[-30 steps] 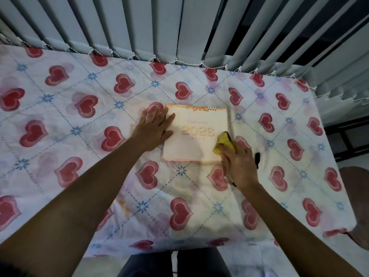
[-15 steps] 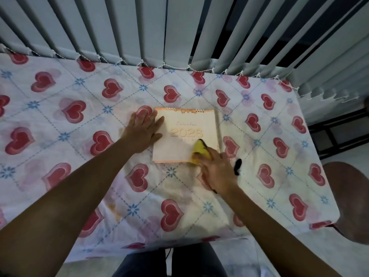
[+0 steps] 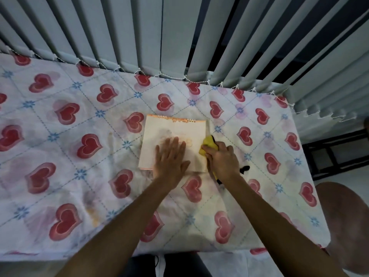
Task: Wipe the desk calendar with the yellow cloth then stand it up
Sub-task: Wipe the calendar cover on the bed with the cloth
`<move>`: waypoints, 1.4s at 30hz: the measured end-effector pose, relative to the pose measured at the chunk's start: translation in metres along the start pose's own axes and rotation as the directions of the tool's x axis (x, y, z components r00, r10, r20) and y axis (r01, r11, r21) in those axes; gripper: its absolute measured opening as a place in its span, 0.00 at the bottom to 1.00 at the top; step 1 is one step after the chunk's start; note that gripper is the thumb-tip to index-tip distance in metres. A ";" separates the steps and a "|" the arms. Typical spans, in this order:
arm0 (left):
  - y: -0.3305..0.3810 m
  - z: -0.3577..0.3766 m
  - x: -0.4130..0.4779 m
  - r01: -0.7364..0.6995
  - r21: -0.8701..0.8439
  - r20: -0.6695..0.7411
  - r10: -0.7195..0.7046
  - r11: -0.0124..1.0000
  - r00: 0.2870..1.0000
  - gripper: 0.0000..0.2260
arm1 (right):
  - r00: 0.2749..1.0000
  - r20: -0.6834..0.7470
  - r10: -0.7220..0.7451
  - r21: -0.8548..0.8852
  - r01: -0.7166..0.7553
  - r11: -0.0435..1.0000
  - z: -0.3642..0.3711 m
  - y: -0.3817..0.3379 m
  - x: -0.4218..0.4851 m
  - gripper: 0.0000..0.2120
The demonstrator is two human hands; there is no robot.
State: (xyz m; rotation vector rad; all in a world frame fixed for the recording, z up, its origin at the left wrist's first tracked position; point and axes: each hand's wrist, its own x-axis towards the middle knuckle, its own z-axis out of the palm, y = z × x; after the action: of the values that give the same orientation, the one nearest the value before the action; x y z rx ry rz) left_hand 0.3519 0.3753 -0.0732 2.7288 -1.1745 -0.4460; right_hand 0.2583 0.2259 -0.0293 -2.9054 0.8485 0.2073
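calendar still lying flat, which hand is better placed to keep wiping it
Right. The right hand already grips the yellow cloth against the calendar's right edge. The left hand lies flat on the cover, holding it down.

My cloth (image 3: pixel 208 145) was bright yellow with black bits, the calendar (image 3: pixel 175 129) cream with an orange top edge, the tablecloth (image 3: pixel 79 156) white with red hearts, blue flowers
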 end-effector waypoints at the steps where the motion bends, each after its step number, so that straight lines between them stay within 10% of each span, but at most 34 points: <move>1: -0.002 0.002 0.001 -0.004 0.009 -0.015 0.004 1.000 1.000 0.29 | 1.000 -0.011 0.012 0.001 -0.012 1.000 -0.002 0.000 0.016 0.16; 17: 0.004 0.004 -0.002 0.037 0.133 -0.001 -0.037 0.990 0.999 0.29 | 0.987 0.036 -0.160 0.092 0.156 0.983 0.013 0.012 -0.050 0.18; 28: 0.009 -0.001 0.000 0.048 0.135 0.016 -0.051 0.990 0.999 0.29 | 0.996 0.045 -0.074 -0.224 0.083 0.971 -0.026 -0.010 0.055 0.16; 32: -0.009 -0.001 -0.021 0.198 -0.024 -0.145 -0.200 0.980 0.969 0.32 | 0.962 0.225 -0.154 -0.244 0.208 0.947 -0.030 -0.013 0.021 0.16; 36: -0.052 0.007 -0.061 0.332 -0.065 -0.212 -0.339 0.941 0.917 0.31 | 0.970 0.092 -0.226 -0.105 0.235 0.966 -0.041 -0.031 0.035 0.14; 42: -0.052 0.009 -0.083 0.443 -0.167 -0.178 -0.468 0.881 0.865 0.31 | 0.769 0.167 -0.618 -0.036 0.631 0.775 0.002 -0.085 0.051 0.25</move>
State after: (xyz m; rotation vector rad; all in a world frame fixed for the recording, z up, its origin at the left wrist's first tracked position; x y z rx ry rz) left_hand 0.3307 0.4707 -0.0759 2.8438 -0.4236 -0.2483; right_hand 0.3466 0.2709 -0.0334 -3.0087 -0.1901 0.3906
